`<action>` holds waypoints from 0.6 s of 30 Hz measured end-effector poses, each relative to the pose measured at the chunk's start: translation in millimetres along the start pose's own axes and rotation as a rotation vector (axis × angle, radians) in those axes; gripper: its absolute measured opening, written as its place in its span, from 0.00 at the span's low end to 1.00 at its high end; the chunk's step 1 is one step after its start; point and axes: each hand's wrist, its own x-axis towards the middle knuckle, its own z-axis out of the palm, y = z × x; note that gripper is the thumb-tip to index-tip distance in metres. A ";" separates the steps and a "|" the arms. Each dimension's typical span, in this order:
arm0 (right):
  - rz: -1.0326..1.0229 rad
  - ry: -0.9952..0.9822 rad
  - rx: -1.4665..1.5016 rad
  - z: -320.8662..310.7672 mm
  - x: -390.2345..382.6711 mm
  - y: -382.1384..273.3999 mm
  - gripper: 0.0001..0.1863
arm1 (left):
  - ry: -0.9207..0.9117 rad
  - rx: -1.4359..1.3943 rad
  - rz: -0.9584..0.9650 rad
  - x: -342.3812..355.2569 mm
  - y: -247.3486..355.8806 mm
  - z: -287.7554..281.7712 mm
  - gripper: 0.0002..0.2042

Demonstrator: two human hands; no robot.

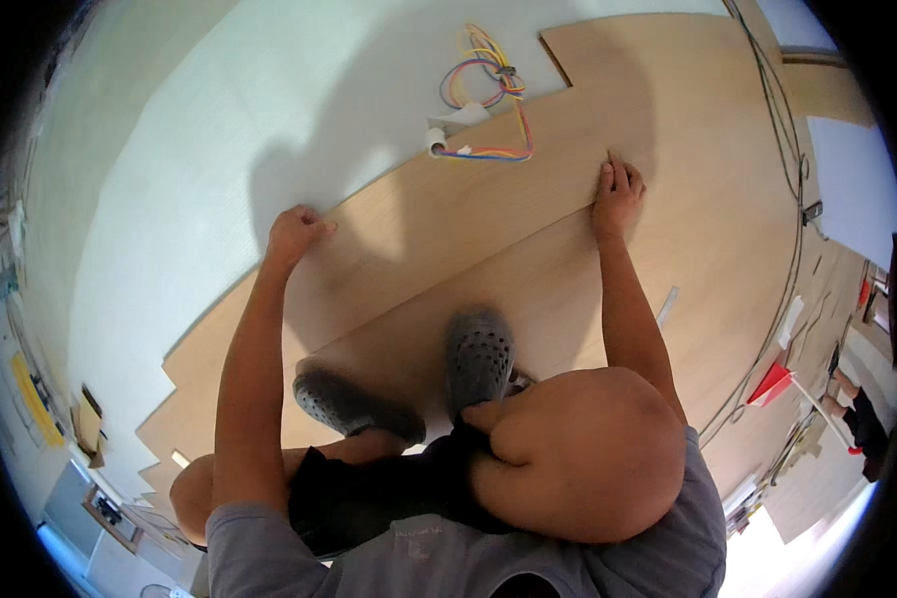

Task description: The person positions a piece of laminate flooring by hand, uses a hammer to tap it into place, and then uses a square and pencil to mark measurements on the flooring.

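Observation:
Light-brown wood-look floor planks (pixel 468 209) lie beneath me, edge to edge with a pale sheet underlay. My left hand (pixel 301 234) is closed at the outer edge of a long plank, fingers curled over the edge and thumb on its top face. Farther off to the right, my right hand (pixel 620 197) rests on the boards with bent fingers close together. A small brown tip shows just beyond those fingers; what it belongs to cannot be made out. A seam between two planks runs from near my feet up toward my right wrist.
Beyond the plank edge, a white conduit (pixel 436 143) holds coiled coloured wires (pixel 483 80). My grey clogs (pixel 479 354) stand on the boards. Dark cables (pixel 799 214) trail along the right. A metal strip (pixel 668 307) and a red dustpan (pixel 769 384) lie there; another person's legs show at far right.

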 end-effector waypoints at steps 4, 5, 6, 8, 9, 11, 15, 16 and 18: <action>0.039 -0.145 0.056 -20.9 -14.4 15.8 0.25 | 0.070 0.041 0.067 -1.0 1.3 3.0 0.21; 0.041 -0.187 0.079 -34.1 -27.8 25.6 0.28 | 0.089 0.069 0.076 -2.6 1.5 4.1 0.21; 0.088 -0.205 0.075 -51.5 -47.1 36.9 0.29 | 0.110 0.096 0.084 -5.8 1.6 5.3 0.21; 0.186 -0.172 -0.013 -93.5 -100.4 63.8 0.29 | 0.220 0.211 0.169 -13.5 2.3 10.2 0.21; 0.291 -0.132 -0.107 -114.0 -131.7 76.7 0.28 | 0.283 0.276 0.228 -17.6 3.7 14.6 0.21; 0.476 -0.047 -0.424 -144.4 -195.3 96.7 0.30 | 0.450 0.347 0.366 -28.8 6.9 31.8 0.18; 0.904 -0.223 -0.551 -167.8 -267.7 115.2 0.30 | 0.348 0.357 0.652 -53.8 21.9 89.1 0.14; 0.912 -0.228 -0.431 -166.0 -275.0 115.8 0.29 | 0.358 0.374 0.776 -62.2 28.7 107.9 0.13; 0.903 -0.209 -0.137 -164.6 -273.7 116.6 0.28 | 0.181 0.481 0.861 -83.0 47.8 143.3 0.15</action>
